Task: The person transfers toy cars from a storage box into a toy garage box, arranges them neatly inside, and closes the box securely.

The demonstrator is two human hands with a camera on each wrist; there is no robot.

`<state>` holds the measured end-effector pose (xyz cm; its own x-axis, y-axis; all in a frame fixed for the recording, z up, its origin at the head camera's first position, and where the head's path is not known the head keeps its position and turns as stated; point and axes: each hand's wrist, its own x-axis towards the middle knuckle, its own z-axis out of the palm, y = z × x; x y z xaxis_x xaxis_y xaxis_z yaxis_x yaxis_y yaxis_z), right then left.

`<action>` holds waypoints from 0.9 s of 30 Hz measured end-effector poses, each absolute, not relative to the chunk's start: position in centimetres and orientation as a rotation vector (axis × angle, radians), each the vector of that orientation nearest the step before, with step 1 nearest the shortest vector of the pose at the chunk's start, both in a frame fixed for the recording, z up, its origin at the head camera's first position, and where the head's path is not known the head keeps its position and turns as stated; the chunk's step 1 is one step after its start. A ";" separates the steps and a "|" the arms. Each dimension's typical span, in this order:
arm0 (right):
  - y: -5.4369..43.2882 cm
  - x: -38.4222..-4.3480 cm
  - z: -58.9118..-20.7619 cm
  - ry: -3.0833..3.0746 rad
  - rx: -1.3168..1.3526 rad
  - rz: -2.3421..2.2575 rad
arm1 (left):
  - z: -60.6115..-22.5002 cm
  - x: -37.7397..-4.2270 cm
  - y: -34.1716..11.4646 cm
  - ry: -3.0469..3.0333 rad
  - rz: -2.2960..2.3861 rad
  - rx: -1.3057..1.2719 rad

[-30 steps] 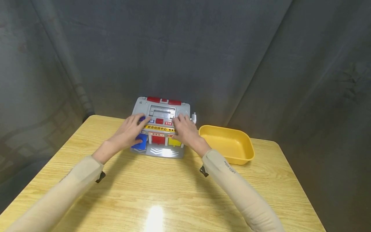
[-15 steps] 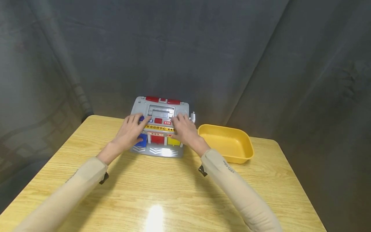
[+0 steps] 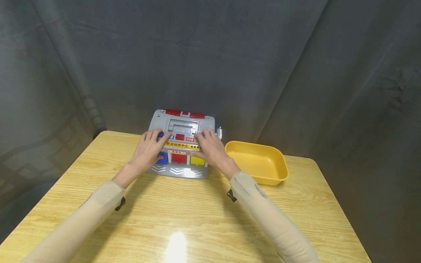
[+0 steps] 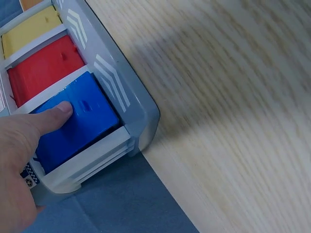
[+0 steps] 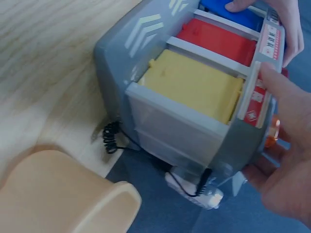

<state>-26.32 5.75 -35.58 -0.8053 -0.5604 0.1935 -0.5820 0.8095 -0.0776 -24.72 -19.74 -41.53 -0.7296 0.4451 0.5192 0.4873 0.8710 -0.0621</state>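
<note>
A grey toy rescue station (image 3: pixel 177 171) stands on the table, its top carrying red lights and a yellow label strip. My left hand (image 3: pixel 146 148) grips its left side, fingers over the top. In the left wrist view the thumb presses on the blue garage door (image 4: pixel 90 126), which lies nearly flush in its frame beside the red door (image 4: pixel 46 70). My right hand (image 3: pixel 210 148) holds the right side. Its thumb rests on the front sign above the yellow door (image 5: pixel 192 85), with the other fingers round the upper edge. The red and yellow doors are down.
A yellow plastic bin (image 3: pixel 263 180) sits to the right of the station. On the station's right side hangs a white handset (image 3: pixel 219 133) with a black coiled cord (image 5: pixel 111 138). The wooden table (image 3: pixel 164 219) ends at a dark curtain (image 3: pixel 184 65) behind.
The blue door, which stood swung outward a second ago, has gone back into its frame under my left thumb. My right hand has stayed almost still.
</note>
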 end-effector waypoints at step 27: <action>6.2 -26.2 -37.3 -2.752 0.884 0.263 | -42.4 -25.1 -19.7 -2.438 -0.146 -0.644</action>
